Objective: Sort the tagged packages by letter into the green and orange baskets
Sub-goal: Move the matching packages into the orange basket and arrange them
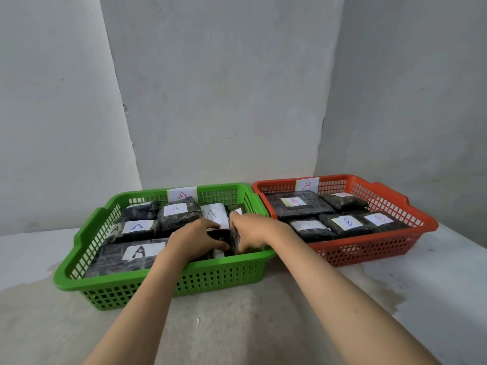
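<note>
The green basket (168, 283) on the left carries an A tag on its back wall and holds several black wrapped packages with white A tags, such as the large one (137, 252) at its front. The orange basket (369, 248) on the right has a B tag and holds several black packages tagged B (347, 222). Both my hands reach into the right front corner of the green basket. My left hand (195, 239) and my right hand (253, 233) grip a black package (224, 239) between them; its tag is hidden.
Both baskets stand side by side on a pale grey concrete surface (237, 325) against grey walls that form a corner behind them. Damp-looking stains mark the surface in front of the baskets.
</note>
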